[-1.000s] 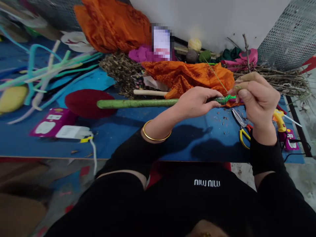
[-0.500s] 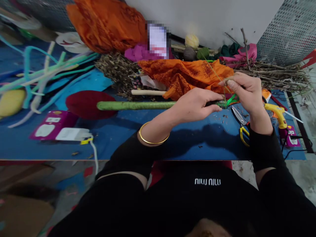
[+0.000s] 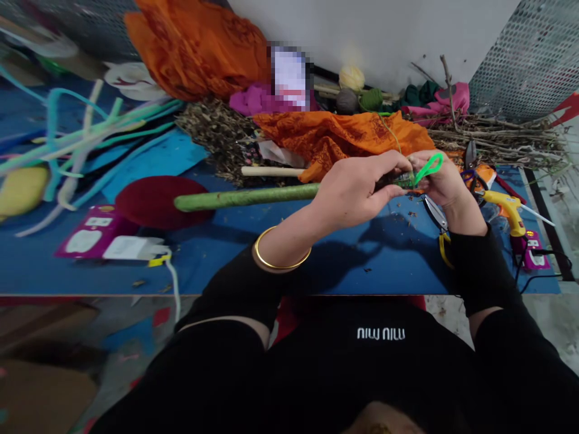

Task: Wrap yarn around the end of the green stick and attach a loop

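Note:
My left hand [image 3: 357,187] is closed around the right end of a green wrapped stick [image 3: 253,196], thumb and fingers on either side of it. At the stick's left end is a dark red padded disc [image 3: 149,202]. A bright green loop [image 3: 429,170] sticks out of the right end. My right hand [image 3: 441,184] is closed at that end, behind the loop; its fingertips are partly hidden. A thin green yarn strand [image 3: 392,134] runs from between the hands back toward a green yarn ball [image 3: 371,100].
Scissors with yellow handles [image 3: 446,250] lie below my right wrist, a yellow glue gun [image 3: 509,208] further right. Orange cloth [image 3: 344,138], dry twigs [image 3: 502,135] and a wooden rod [image 3: 271,172] lie behind. Left are foam-like strips [image 3: 81,144] and a purple power box [image 3: 97,226].
My right hand has come down and in to the stick's end, where it was raised pulling the yarn. The stick's right end has tilted up slightly, and the green loop now points upward.

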`<action>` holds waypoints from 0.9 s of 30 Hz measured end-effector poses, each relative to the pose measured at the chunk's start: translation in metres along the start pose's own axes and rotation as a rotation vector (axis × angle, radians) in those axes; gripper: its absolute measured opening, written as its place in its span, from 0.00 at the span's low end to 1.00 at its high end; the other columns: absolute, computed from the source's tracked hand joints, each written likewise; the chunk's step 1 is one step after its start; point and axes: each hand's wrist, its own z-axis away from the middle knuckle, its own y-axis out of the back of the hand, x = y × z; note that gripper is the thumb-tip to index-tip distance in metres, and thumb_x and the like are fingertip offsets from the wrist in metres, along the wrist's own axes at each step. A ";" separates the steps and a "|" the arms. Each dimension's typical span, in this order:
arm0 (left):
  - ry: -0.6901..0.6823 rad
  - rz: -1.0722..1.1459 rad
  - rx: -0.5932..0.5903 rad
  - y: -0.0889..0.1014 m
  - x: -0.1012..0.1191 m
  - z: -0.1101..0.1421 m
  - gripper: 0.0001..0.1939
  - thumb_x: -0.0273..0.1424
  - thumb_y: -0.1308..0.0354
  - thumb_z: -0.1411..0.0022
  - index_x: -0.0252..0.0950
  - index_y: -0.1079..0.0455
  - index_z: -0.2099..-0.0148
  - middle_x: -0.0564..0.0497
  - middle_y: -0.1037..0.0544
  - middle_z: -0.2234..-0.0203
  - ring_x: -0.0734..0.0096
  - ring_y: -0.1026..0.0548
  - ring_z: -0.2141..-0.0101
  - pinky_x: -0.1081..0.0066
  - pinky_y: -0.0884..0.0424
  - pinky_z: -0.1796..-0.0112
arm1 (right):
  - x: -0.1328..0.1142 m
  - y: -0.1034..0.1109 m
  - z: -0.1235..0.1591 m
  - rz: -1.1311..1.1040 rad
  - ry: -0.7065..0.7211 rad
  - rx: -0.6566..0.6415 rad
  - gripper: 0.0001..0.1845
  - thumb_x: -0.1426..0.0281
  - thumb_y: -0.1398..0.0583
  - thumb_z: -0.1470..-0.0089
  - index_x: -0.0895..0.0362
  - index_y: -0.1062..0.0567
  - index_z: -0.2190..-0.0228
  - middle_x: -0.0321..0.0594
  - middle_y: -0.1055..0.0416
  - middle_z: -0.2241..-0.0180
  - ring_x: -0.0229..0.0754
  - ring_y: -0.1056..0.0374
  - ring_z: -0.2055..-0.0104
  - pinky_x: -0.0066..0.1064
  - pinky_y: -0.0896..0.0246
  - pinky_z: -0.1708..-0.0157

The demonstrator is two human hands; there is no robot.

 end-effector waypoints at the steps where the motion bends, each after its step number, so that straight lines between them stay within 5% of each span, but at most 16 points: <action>1: 0.003 -0.006 0.016 0.000 0.000 0.000 0.14 0.33 0.39 0.33 0.39 0.26 0.47 0.50 0.16 0.57 0.67 0.20 0.63 0.70 0.28 0.60 | 0.002 0.000 -0.001 -0.038 -0.017 -0.021 0.25 0.51 0.29 0.57 0.55 0.34 0.79 0.25 0.53 0.84 0.26 0.62 0.83 0.23 0.66 0.85; 7: 0.029 -0.011 0.122 0.010 0.006 0.002 0.15 0.34 0.41 0.33 0.39 0.24 0.46 0.50 0.16 0.59 0.65 0.20 0.62 0.69 0.26 0.60 | 0.020 0.003 -0.008 -0.139 -0.113 -0.073 0.24 0.57 0.32 0.55 0.53 0.41 0.78 0.23 0.56 0.83 0.26 0.64 0.83 0.23 0.66 0.84; 12: 0.067 -0.048 0.154 0.010 0.003 -0.001 0.14 0.34 0.41 0.33 0.38 0.24 0.47 0.48 0.15 0.58 0.62 0.19 0.60 0.66 0.25 0.59 | 0.016 -0.002 -0.001 0.488 0.149 -0.027 0.20 0.56 0.38 0.42 0.57 0.30 0.77 0.31 0.41 0.81 0.31 0.49 0.78 0.26 0.54 0.76; 17: 0.084 -0.073 0.208 0.007 -0.010 -0.006 0.15 0.34 0.41 0.32 0.39 0.26 0.45 0.48 0.16 0.54 0.59 0.18 0.55 0.63 0.24 0.54 | -0.028 -0.015 0.028 1.059 0.400 -0.102 0.18 0.65 0.45 0.33 0.57 0.29 0.75 0.36 0.30 0.74 0.35 0.38 0.71 0.28 0.48 0.69; 20: 0.080 -0.069 0.182 0.008 -0.013 -0.008 0.14 0.34 0.41 0.32 0.39 0.25 0.46 0.48 0.16 0.54 0.59 0.18 0.55 0.64 0.24 0.54 | -0.053 -0.024 0.048 1.031 0.502 -0.130 0.21 0.63 0.47 0.30 0.56 0.30 0.75 0.37 0.33 0.74 0.36 0.37 0.71 0.30 0.43 0.69; 22: 0.074 -0.067 0.161 0.007 -0.015 -0.009 0.14 0.35 0.42 0.31 0.39 0.25 0.46 0.48 0.16 0.54 0.59 0.18 0.55 0.64 0.24 0.54 | -0.060 -0.029 0.056 0.929 0.562 -0.032 0.24 0.57 0.46 0.30 0.56 0.29 0.75 0.40 0.32 0.72 0.39 0.32 0.66 0.33 0.36 0.65; 25: 0.072 -0.070 0.151 0.005 -0.017 -0.009 0.15 0.36 0.42 0.31 0.40 0.25 0.46 0.48 0.15 0.56 0.60 0.18 0.57 0.65 0.25 0.55 | -0.054 -0.035 0.054 0.713 0.586 0.140 0.27 0.50 0.45 0.32 0.55 0.27 0.75 0.44 0.28 0.66 0.46 0.27 0.57 0.38 0.30 0.61; 27: 0.069 -0.077 0.152 0.003 -0.018 -0.009 0.15 0.37 0.43 0.30 0.41 0.24 0.46 0.48 0.15 0.56 0.61 0.18 0.57 0.66 0.25 0.56 | -0.043 -0.038 0.047 0.500 0.602 0.133 0.26 0.49 0.44 0.32 0.54 0.27 0.74 0.42 0.27 0.66 0.44 0.27 0.60 0.37 0.30 0.64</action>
